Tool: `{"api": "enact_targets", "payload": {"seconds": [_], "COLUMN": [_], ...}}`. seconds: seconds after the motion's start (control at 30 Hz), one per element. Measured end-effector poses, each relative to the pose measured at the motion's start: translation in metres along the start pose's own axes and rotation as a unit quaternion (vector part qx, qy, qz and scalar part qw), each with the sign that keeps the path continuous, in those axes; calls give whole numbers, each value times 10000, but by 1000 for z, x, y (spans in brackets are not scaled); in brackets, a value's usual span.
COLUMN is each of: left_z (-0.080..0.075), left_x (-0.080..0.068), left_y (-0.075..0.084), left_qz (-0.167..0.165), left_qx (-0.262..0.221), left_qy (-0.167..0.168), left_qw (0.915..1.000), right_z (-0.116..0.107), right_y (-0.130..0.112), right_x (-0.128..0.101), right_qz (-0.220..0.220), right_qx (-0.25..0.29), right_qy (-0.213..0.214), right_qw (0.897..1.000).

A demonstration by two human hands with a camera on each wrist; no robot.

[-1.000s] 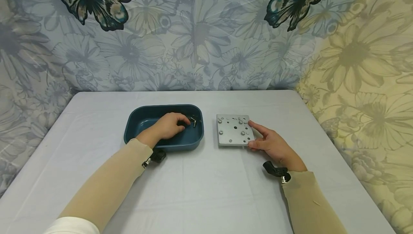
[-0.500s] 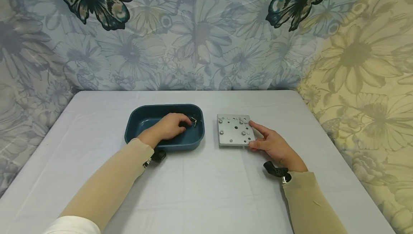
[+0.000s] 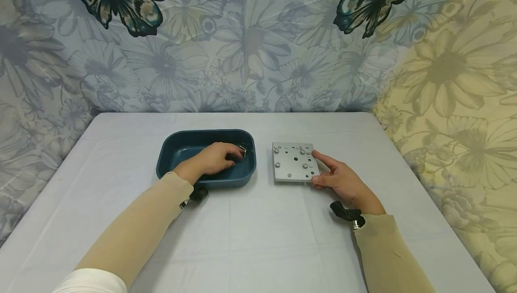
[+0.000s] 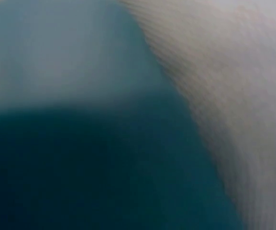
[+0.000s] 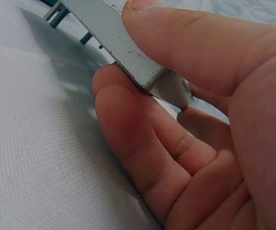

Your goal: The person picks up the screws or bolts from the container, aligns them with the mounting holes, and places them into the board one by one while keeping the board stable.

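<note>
Inside the dark blue tray [image 3: 186, 155], my left hand [image 3: 214, 157] reaches toward the right end. Its fingertips are at some small shiny metal pieces, screws by their look [image 3: 243, 151]; thumb and forefinger stand a little apart. My right hand [image 3: 343, 181] grips the right edge of a square silver metal plate [image 3: 288, 167], thumb at the near corner. Holes and several screw heads dot the plate's top. In the right wrist view, screw ends [image 5: 60, 15] stick out under the plate [image 5: 123, 52], and curled fingers [image 5: 128, 124] support it from below. The left wrist view is blurred.
A white cloth [image 3: 258, 239] covers the table. Behind it hangs a flowered fabric backdrop [image 3: 250, 59] with butterflies. The tray stands left of the plate, with a strip of cloth between them.
My left hand's fingers have shifted slightly right, onto the small metal pieces in the tray. The right hand keeps its hold on the plate in the same place.
</note>
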State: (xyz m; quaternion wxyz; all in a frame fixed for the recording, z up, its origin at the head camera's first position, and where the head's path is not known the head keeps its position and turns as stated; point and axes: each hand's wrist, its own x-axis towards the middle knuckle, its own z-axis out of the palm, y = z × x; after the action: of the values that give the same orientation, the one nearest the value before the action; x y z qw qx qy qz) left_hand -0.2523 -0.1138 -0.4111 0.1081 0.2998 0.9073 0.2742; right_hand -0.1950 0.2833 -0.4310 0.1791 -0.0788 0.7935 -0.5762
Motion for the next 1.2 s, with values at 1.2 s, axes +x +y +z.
{"api": "enact_targets", "payload": {"seconds": [1.2], "left_z": [1], "left_x": [2], "left_y": [-5], "left_qz": [-201], "left_qx": [109], "left_qy": [82], "left_qw": [9997], "right_z": [1], "right_y": [-1], "right_x": [0], "right_qz": [-25], "right_qx": [84], "right_qy": [-8], "right_qw": [10000]}}
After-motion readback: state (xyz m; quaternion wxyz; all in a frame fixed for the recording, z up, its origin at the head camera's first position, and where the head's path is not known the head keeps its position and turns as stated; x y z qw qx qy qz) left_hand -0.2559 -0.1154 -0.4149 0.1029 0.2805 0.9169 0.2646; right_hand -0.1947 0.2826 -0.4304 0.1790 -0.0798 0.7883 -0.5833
